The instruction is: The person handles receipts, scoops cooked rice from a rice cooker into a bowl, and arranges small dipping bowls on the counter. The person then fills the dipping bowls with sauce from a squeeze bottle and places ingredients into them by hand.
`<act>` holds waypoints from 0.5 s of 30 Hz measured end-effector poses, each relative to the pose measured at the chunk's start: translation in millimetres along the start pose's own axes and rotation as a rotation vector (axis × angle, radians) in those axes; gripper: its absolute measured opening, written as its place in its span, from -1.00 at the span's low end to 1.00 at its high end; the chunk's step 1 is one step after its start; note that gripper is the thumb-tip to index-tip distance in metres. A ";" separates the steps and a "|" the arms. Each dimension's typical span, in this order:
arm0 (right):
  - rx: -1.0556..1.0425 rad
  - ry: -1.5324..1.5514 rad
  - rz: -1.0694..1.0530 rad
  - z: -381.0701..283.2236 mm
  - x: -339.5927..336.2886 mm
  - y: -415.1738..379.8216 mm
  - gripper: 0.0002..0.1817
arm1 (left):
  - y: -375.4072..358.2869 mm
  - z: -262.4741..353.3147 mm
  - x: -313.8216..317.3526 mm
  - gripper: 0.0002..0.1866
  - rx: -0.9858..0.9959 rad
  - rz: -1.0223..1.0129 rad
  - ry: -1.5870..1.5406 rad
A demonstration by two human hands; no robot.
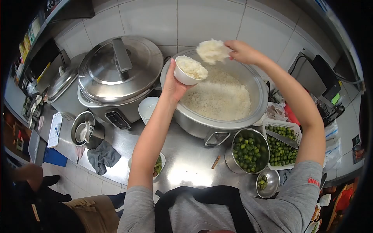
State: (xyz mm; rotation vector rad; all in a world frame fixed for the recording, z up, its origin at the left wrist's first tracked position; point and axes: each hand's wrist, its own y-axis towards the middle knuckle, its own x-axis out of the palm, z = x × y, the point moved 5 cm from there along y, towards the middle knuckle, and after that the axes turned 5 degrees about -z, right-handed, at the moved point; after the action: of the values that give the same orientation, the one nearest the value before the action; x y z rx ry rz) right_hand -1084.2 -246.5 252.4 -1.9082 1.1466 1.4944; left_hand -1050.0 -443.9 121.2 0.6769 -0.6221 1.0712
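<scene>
My left hand is wrapped round a white bowl, tilted a little, with white rice heaped in it. Up and to the right, my right hand is closed on what looks like a rice paddle. Rice covers its blade, and its handle is mostly hidden in the fingers. Both hands are above a large open rice cooker, partly filled with cooked rice.
A second cooker with a steel lid stands left. Nearby are stacked white bowls, a steel pot and a grey cloth. Right are a pot of green limes and a white basket with a knife. Another person stands lower left.
</scene>
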 end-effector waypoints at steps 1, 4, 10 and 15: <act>0.032 -0.028 -0.007 -16.2 7.3 -0.5 -0.61 | -0.6 -1.3 4.7 -0.18 0.003 -0.004 0.002; -0.103 -0.266 -0.012 -58.3 51.0 -15.2 -0.51 | -1.8 -5.9 15.6 -0.22 0.020 -0.004 -0.032; -0.172 -0.348 0.148 -83.4 63.1 -42.9 -0.46 | -4.1 -6.3 14.0 -0.30 -0.006 0.011 -0.060; -0.223 -0.311 0.359 -91.1 56.1 -70.2 -0.41 | -7.7 0.4 22.6 -0.29 0.031 -0.002 -0.064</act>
State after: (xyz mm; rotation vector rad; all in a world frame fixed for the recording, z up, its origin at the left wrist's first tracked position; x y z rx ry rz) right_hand -971.5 -296.5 218.0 -1.5774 1.2632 2.1047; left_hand -1034.9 -433.8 136.8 0.7411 -0.6609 1.0626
